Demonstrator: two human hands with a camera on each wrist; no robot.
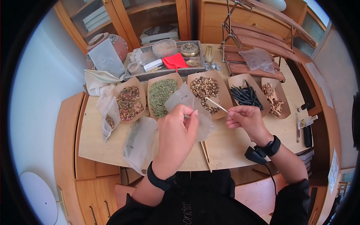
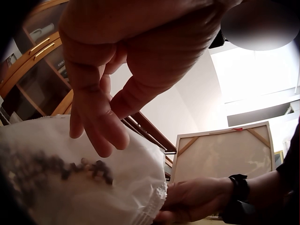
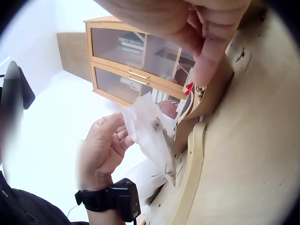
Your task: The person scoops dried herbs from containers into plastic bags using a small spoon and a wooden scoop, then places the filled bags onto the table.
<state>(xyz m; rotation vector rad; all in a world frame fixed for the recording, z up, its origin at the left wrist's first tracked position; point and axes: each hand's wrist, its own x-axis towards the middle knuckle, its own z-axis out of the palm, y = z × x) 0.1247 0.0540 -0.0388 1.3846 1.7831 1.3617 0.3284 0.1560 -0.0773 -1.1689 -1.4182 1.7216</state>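
Left hand [image 1: 175, 129] nearest, thumb and fingers pinching a translucent bag [image 1: 205, 125], which sloped away to their right. Right hand [image 1: 248, 120] pinched a slender white stick [image 1: 217, 105], its long axis slanting up-left over the tray of brown chunks [image 1: 224, 98]. Bag lay between the hands, much nearer the left, just short of that tray's near edge. Tongs [image 1: 205, 155] reached the counter [image 1: 240, 152] edge below; room for moving opened rightward of them.

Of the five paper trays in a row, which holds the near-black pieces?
The second tray from the right: its long pieces are near-black; no other tray's contents are that dark.
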